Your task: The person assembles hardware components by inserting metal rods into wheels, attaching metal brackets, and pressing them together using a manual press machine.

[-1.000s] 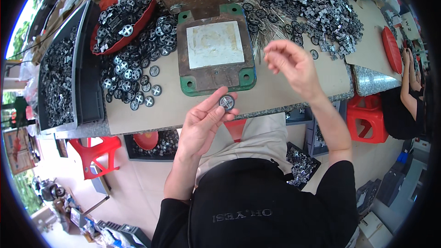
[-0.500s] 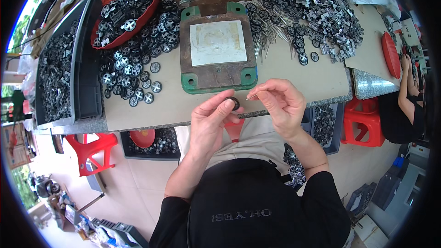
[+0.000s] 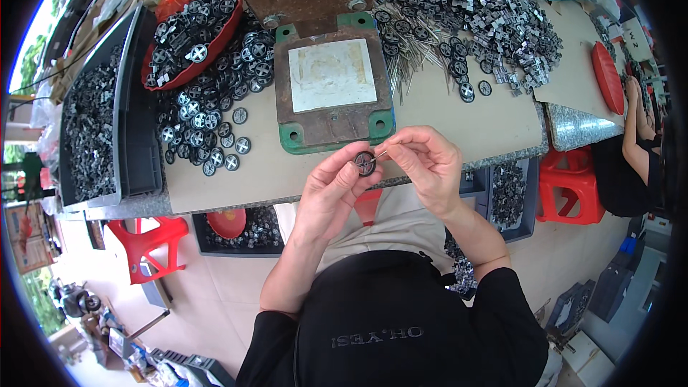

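Observation:
Between thumb and fingers, my left hand pinches a small black toy wheel with its spoked side showing. My right hand grips a thin metal axle rod, whose tip meets the middle of the wheel. Whether the rod has entered the hub is too small to tell. Both hands are just in front of the table edge, below a green and brown press base with a white plate on it.
Many loose wheels lie left of the press, beside a red bowl of wheels and a dark crate. Metal rods and small metal-and-black parts are heaped at right. Another person's arm is at far right.
The rod in my right hand has moved left to the wheel's centre. My left hand has turned the wheel so its face shows more. The view has shifted slightly.

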A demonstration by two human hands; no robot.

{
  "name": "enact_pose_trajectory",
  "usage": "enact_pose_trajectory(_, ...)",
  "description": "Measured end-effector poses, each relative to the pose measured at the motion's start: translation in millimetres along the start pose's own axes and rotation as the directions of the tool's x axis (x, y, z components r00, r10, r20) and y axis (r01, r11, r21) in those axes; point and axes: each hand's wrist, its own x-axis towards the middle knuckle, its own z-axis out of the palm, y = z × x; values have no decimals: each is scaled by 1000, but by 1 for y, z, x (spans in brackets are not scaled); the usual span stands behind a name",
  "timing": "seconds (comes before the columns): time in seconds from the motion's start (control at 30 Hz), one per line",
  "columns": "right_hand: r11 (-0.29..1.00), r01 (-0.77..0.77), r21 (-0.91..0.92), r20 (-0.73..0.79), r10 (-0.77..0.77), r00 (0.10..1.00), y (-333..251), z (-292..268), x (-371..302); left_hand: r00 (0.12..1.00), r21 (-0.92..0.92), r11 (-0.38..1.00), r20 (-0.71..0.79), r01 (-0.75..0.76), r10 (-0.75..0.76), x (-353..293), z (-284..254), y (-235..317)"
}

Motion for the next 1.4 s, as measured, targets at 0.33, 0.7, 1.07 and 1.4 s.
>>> enact_pose_trajectory(0.33,994,59,-91,19,-58,998,2,0,-3,999,-11,1000,33,-17,17,3,-2,-7)
enact_pose_trajectory(0.7,997,79,-21,-1,-79,997,3,0,-4,997,16,998,43,-63,62,4,-1,-8)
enact_pose_trajectory(1.07,970,153,-190,-10,-158,987,1,0,-6,995,74,992,29,-102,100,6,-2,-9)
enact_pose_trajectory(1.4,998,-17,65,-111,24,994,1,3,-7,924,400,834,114,-379,365,10,-1,-13)
